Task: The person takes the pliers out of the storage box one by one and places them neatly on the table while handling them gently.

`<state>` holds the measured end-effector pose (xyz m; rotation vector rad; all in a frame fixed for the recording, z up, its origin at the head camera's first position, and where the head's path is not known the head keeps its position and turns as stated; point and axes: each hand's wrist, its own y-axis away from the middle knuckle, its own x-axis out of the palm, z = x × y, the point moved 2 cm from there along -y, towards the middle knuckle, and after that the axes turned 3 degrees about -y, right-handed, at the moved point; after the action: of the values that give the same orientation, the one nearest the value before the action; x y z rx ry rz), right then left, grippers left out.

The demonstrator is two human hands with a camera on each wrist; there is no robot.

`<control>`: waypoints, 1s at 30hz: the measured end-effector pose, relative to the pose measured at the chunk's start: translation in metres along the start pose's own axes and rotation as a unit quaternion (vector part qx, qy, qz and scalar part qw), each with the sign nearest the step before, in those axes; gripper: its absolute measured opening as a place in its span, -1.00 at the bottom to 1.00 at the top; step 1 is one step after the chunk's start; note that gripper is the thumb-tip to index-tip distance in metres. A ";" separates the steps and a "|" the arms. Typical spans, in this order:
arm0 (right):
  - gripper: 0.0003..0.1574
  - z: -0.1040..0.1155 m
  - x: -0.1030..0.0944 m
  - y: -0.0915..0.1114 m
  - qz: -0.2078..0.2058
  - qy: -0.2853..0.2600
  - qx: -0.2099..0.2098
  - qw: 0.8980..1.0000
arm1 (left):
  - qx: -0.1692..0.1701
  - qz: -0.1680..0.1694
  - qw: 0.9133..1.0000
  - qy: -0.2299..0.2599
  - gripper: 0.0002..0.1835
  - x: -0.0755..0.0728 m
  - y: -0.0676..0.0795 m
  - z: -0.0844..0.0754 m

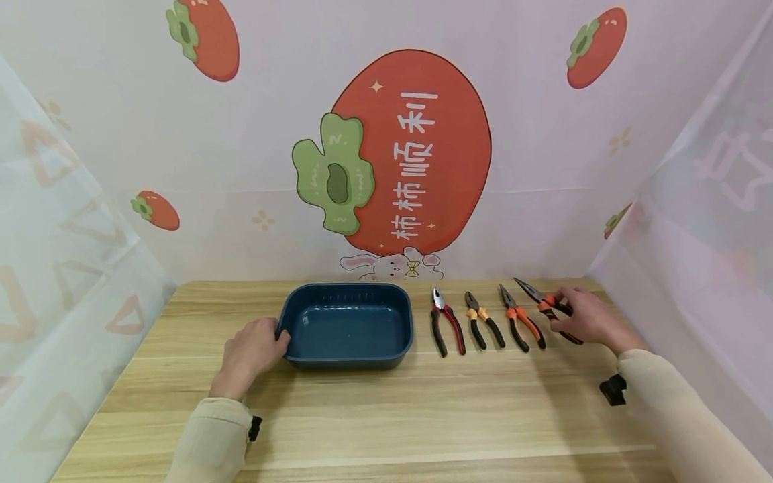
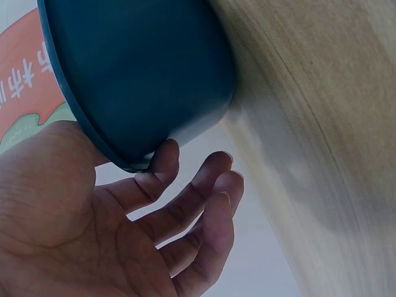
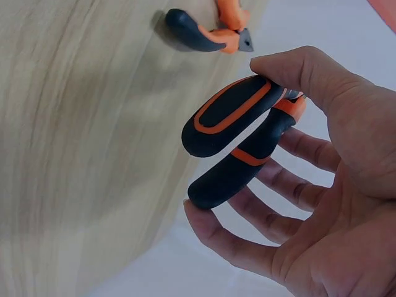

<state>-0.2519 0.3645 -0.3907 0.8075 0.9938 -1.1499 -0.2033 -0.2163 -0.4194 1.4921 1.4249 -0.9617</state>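
My left hand (image 1: pixel 250 352) is at the left wall of a dark blue rectangular basin (image 1: pixel 350 362), pinching its rim between thumb and index finger. In the left wrist view the other fingers curl loosely beside the basin's wall (image 2: pixel 142 68). At the right, my right hand (image 1: pixel 588 316) grips long-nose pliers with black and orange handles (image 1: pixel 549 307); their pointed nose faces the back left. The right wrist view shows the thumb on one handle (image 3: pixel 238 111) and the fingers around the other, with the handles slightly spread.
Three more pliers lie in a row between basin and right hand: red-and-black pliers (image 1: pixel 438 300), yellow-orange-and-black pliers (image 1: pixel 474 307) and orange-and-black long-nose pliers (image 1: pixel 512 312). A printed curtain (image 1: pixel 241 147) stands behind the wooden table (image 1: pixel 386 419), with pale sheets at both sides.
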 end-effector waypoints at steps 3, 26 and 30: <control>-0.40 -0.006 0.001 0.001 0.003 -0.001 0.006 1.000 | -0.001 0.001 1.000 0.001 -0.71 0.000 0.000 0.000; -0.27 -0.032 0.007 0.004 0.068 -0.112 0.115 0.985 | -0.006 0.003 1.000 0.004 -0.69 0.003 0.000 0.002; -0.16 -0.033 0.005 0.005 0.077 -0.150 0.133 0.977 | -0.009 0.003 1.000 0.004 -0.69 0.003 -0.001 0.002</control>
<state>-0.2531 0.3941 -0.4078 0.8736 0.5245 -1.2419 -0.2045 -0.2175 -0.4229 1.4875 1.4305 -0.9389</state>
